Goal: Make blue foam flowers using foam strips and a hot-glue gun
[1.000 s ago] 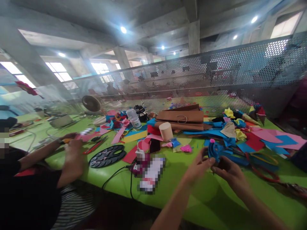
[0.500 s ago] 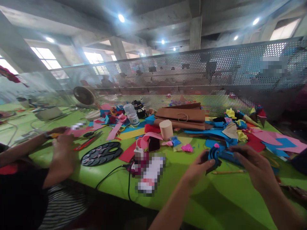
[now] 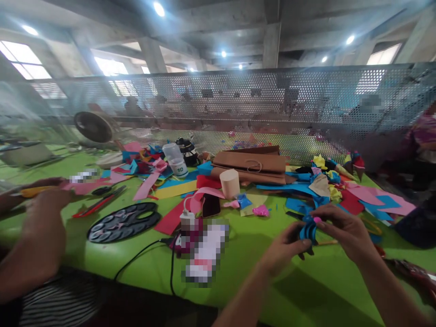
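Between my two hands, over the green table, is a small blue piece with curled, layered folds (image 3: 307, 233), perhaps paper or felt. A pink ball (image 3: 317, 220) sits at its top. My left hand (image 3: 288, 245) is closed on the folds from the left side. My right hand (image 3: 345, 229) is closed at the top right, thumb and fingers pinching the piece beside the ball. Dark bits stick out beneath the folds. A pencil-like stick (image 3: 327, 242) lies partly hidden behind my hands.
A co-worker's hands (image 3: 47, 200) work at the left, near red-handled scissors (image 3: 98, 203). A black palette-shaped tray (image 3: 124, 222), a phone (image 3: 207, 252) with cables and a beige cylinder (image 3: 230, 184) lie mid-table. Coloured scraps and brown sheets (image 3: 250, 165) stand before a perforated metal screen (image 3: 211, 104).
My right hand has moved left and now meets the blue piece at its top. The view has turned slightly right, so the table things appear shifted left.
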Demonstrator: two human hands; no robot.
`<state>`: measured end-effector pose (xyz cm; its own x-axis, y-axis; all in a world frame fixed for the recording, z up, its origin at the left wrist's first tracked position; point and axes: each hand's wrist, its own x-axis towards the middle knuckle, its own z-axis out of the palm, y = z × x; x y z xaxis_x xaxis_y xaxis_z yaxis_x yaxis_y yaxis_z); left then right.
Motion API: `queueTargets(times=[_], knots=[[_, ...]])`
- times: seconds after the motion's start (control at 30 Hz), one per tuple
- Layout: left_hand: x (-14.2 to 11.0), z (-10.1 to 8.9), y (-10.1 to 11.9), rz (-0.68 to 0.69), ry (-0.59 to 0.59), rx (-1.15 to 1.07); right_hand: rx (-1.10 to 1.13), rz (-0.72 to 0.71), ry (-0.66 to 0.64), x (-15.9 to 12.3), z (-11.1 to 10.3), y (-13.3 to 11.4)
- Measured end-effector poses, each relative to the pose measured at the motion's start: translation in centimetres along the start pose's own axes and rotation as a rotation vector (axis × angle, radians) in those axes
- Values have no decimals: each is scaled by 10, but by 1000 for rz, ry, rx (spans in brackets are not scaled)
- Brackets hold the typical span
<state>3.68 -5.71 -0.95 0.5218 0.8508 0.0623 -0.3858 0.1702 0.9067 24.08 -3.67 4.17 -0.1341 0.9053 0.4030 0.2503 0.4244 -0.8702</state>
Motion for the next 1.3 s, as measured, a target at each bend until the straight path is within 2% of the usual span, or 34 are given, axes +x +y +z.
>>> queueTargets(times=[0.27,0.4,0.5,0.63,0.73,1.03,1.3], knots=[[1,2,-1,-38,8,-24,-83,-73,95,-4,3,2],[0,2,-2,-39,9,-41,-63,-94,66,-8,-1,10],[0,3,-2,-35,19,-36,8,-53,50,-10,-4,17],[2,5,-2,11,31,-9,105,15,65,-12,-4,24],[5,8,-3,97,80,19,77,26,92,-12,-4,26],[7,11,-8,193,209,278,-40,-72,108,-12,7,13],[8,10,-14,201,235,302,1,-106,136,-12,14,11]])
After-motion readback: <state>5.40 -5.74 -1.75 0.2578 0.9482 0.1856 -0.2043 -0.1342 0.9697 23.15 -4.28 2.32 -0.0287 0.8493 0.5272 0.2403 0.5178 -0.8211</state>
